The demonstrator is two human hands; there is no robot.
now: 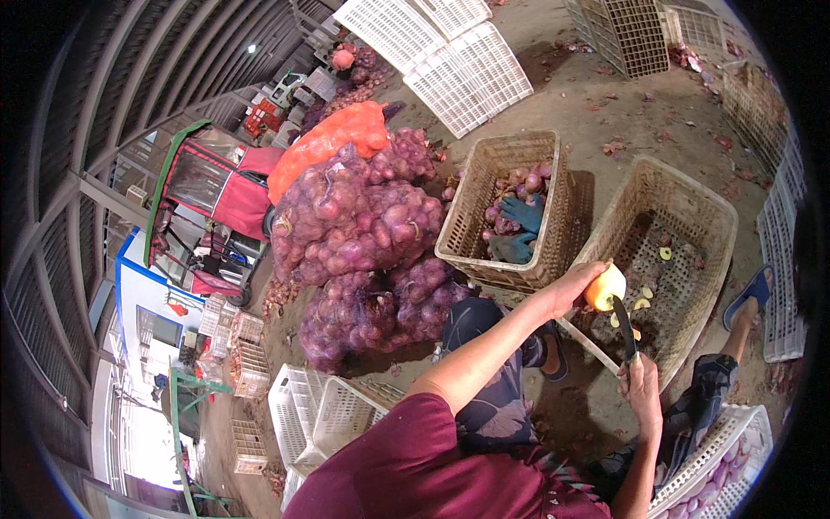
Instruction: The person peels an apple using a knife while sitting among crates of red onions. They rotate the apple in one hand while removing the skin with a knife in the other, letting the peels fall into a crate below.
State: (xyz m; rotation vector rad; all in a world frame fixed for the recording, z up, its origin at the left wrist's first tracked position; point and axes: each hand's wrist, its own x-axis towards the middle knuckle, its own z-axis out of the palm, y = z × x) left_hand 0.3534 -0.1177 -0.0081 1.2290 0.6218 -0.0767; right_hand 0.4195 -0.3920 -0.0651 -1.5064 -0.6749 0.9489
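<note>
My left hand (pixel 581 285) grips a pale yellow fruit (pixel 607 285), apparently an apple, above the near edge of a dirty plastic crate (pixel 681 181). In my right hand (pixel 642 383) is a knife (pixel 624 324) with a dark blade, its tip end against the cut lower side of the fruit. Several pale cut pieces (pixel 642 303) lie on the crate's slotted, dirt-covered floor below. Part of the knife handle is hidden by my fingers.
Left of that crate stands another crate (pixel 493 267) with red onions and blue work gloves (pixel 522 214). Mesh sacks of onions (pixel 356 220) are piled further left. Onions also fill a white crate (pixel 755 422) at lower right. Stacked white crates (pixel 470 78) stand beyond.
</note>
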